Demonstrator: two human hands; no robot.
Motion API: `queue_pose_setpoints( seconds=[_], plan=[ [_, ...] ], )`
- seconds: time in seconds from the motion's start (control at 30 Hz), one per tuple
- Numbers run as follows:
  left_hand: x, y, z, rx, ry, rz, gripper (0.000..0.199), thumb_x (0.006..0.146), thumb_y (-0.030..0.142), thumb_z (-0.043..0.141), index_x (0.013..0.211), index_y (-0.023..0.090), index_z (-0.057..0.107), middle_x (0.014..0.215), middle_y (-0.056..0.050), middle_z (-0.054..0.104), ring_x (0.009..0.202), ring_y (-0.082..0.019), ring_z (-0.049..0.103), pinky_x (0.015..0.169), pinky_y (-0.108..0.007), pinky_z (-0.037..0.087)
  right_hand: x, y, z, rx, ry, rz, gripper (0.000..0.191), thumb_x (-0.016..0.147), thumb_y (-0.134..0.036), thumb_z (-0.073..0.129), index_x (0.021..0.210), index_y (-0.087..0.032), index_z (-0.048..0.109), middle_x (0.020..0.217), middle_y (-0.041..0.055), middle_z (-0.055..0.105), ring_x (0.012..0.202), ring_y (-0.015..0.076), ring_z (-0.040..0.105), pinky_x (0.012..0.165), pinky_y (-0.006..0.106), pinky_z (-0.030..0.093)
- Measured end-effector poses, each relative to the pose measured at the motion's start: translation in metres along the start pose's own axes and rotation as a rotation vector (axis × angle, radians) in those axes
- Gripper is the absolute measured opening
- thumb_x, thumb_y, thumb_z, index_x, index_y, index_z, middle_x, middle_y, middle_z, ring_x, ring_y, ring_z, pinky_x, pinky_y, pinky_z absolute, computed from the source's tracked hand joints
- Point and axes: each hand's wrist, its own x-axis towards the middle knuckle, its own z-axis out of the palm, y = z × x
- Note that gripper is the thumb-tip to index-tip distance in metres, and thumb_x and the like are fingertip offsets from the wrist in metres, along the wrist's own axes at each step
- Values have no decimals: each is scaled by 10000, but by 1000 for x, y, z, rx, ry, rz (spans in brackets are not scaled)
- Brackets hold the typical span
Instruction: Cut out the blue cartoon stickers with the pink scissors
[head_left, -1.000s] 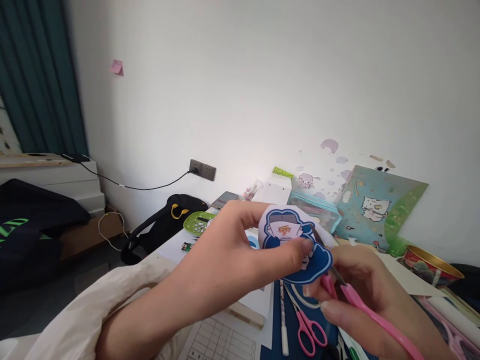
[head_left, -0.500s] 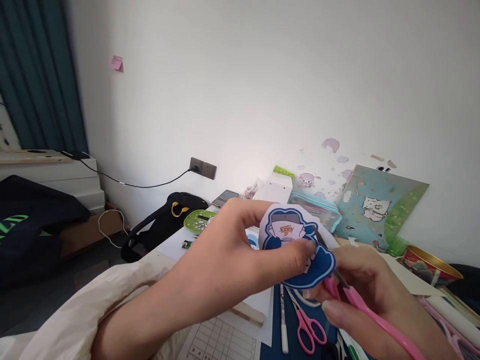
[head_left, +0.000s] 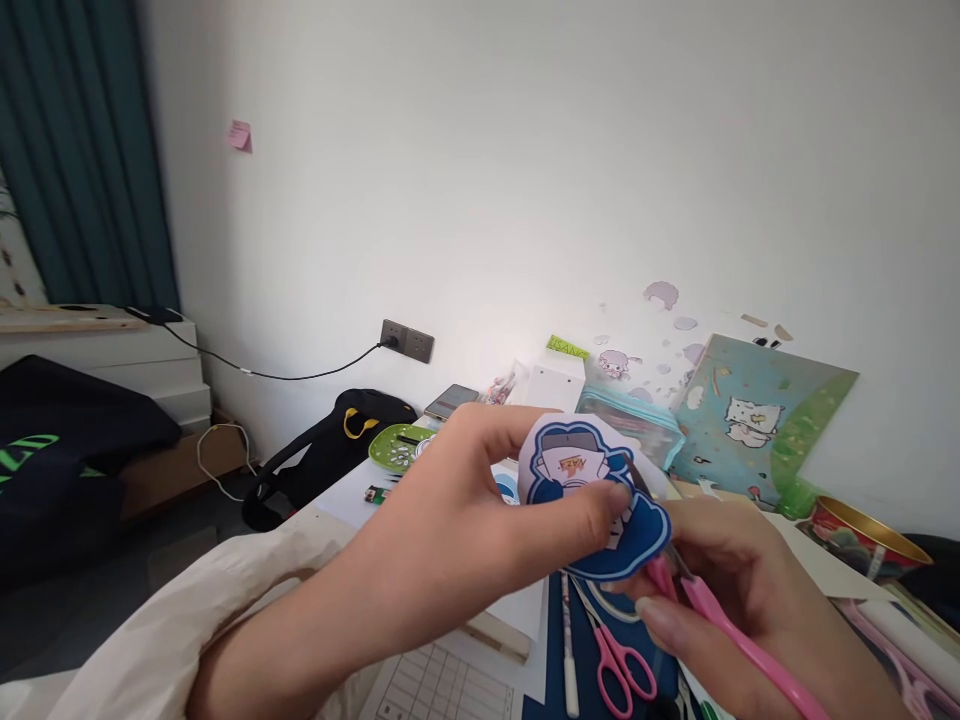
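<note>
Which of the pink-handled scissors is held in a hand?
The scissors in the right hand, against the blue printed paper. The other pair lies untouched beside the white-ended pen.

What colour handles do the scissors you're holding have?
Pink handles, shown best in the head view.

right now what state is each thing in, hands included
Left hand: gripping blue cartoon cutout
Right hand: holding pink-handled scissors
Blue cartoon cutout: partly trimmed, white margin along its upper edge
Pink-handled scissors: handles parted, blade at the cutout
Second pink scissors: lying down, unheld
Black plug: plugged into wall socket
Red tin: open-topped
</note>
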Motion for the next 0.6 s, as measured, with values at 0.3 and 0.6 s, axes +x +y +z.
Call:
queue_pose_setpoints(
  seconds=[0.3, 0.6],
  plan=[
    [3, 6, 2, -23, -18, -10, 193, 840, 299, 583, 706, 161, 590, 685, 20, 551, 656, -94, 455, 611, -184, 393, 10, -9, 0, 5, -32, -85, 34, 685, -182, 686, 715, -196, 682, 588, 2, 539, 487, 147, 515, 450, 254, 463],
    [3, 10, 0, -26, -18, -11, 191, 840, 259, 584, 686, 149, 564, 668, 26, 517, 649, -85, 437, 602, -179, 379, 10, -7, 1, -50, -22, -122, 187, 708, -163, 646, 888, -184, 693, 594, -4, 546, 474, 139, 510, 441, 247, 453]
  ],
)
